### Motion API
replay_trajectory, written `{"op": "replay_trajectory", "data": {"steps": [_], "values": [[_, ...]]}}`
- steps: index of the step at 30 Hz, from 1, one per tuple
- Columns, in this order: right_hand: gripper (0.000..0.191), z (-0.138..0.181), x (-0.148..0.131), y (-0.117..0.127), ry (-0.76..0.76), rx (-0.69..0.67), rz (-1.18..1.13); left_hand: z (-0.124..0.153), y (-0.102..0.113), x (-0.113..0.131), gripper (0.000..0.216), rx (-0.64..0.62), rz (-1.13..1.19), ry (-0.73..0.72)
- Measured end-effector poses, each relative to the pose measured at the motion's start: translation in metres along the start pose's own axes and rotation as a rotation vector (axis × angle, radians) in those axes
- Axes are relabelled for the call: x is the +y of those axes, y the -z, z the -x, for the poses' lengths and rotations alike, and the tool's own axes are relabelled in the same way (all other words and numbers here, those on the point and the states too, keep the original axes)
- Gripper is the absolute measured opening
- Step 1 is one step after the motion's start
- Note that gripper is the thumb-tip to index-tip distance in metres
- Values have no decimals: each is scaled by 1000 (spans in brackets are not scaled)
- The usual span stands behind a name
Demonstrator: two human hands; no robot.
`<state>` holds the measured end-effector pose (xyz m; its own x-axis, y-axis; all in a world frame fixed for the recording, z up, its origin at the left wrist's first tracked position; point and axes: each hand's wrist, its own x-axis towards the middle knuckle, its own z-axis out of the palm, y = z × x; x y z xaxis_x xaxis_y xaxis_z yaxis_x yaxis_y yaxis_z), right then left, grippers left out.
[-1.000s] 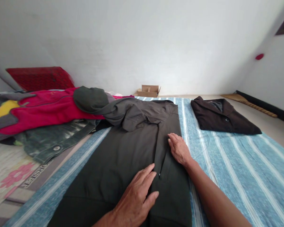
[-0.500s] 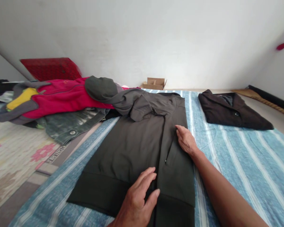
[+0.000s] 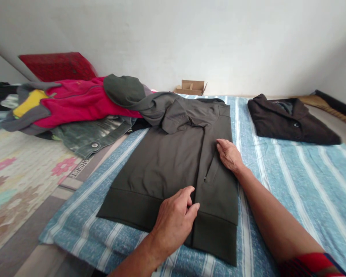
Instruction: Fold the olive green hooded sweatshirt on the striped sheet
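A dark olive-grey zip jacket (image 3: 167,165) lies spread on the striped blue sheet, one sleeve folded across its upper part. My left hand (image 3: 177,217) rests low on the jacket beside the front zip line, thumb apart and fingers slightly bent, with no cloth gripped. On the jacket's right side, just above the slanted zip pocket, my right hand (image 3: 229,156) lies with its fingers stretched over the fabric. The jacket's other end of sleeve reaches left over a pink garment (image 3: 83,100).
A folded dark brown coat (image 3: 291,119) lies at the right on the blue striped sheet (image 3: 279,184). Piled at the left are a denim piece (image 3: 89,134) and other clothes, with a red box-like object (image 3: 57,66) behind. A small cardboard box (image 3: 192,87) stands by the wall.
The view has tilted down, so everything sits higher and the jacket's whole bottom hem shows. My left hand has stayed near the zip line; my right hand stays by the pocket.
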<state>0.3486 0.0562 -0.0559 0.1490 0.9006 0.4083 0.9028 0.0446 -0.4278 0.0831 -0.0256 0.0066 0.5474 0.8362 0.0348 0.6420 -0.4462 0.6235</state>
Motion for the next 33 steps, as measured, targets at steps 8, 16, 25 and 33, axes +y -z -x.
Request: {"op": "replay_trajectory", "data": {"steps": [8, 16, 25, 33], "values": [[36, -1, 0, 0, 11, -12, 28, 1, -1, 0, 40, 2, 187, 94], [35, 0, 0, -1, 9, -17, 31, 2, -6, 3, 51, -7, 321, 162], [33, 0, 1, -1, 9, -23, 35, 1, -15, -2, 56, -12, 533, 217], [34, 0, 2, -2, 13, -26, 48, 0, -14, -4, 54, 13, 463, 155]]}}
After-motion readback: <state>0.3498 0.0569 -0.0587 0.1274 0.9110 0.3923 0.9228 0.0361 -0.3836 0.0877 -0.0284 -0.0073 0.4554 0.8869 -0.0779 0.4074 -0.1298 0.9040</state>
